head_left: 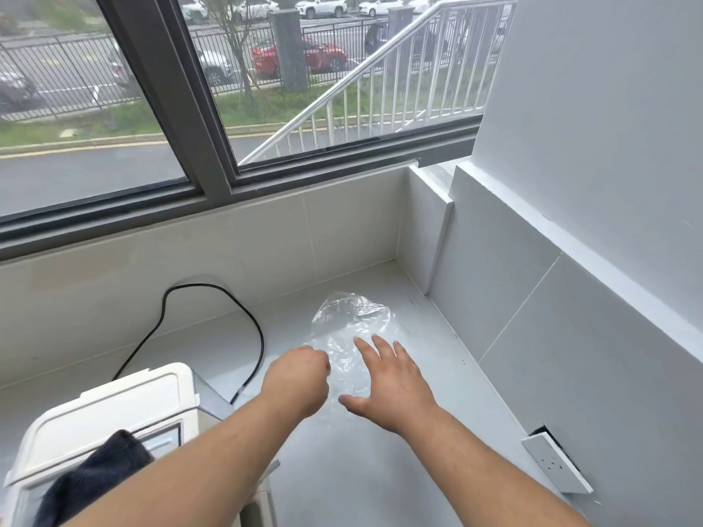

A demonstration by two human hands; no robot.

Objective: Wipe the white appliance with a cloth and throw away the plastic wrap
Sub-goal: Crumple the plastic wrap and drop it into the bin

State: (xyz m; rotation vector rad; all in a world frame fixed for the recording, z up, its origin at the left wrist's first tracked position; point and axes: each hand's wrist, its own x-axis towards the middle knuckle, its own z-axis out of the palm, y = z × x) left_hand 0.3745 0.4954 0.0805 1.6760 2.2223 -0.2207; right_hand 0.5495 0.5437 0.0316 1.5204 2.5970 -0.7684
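Clear, crinkled plastic wrap [352,329] lies on the pale grey counter [380,469] near the corner under the window. The left hand [298,378] is curled at the wrap's near-left edge, seemingly pinching it, though the fingertips are hidden. The right hand [388,382] is spread flat, fingers on the wrap. At lower left stands the white appliance [114,408], a dark cloth [95,477] draped on it, its black cord [213,294] looping behind.

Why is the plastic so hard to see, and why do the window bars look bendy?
Head view: the clear plastic wrap shows only by white daylight glints on the pale counter; the wide-angle lens tilts and bows the window frame; both hands cast only faint shadows.
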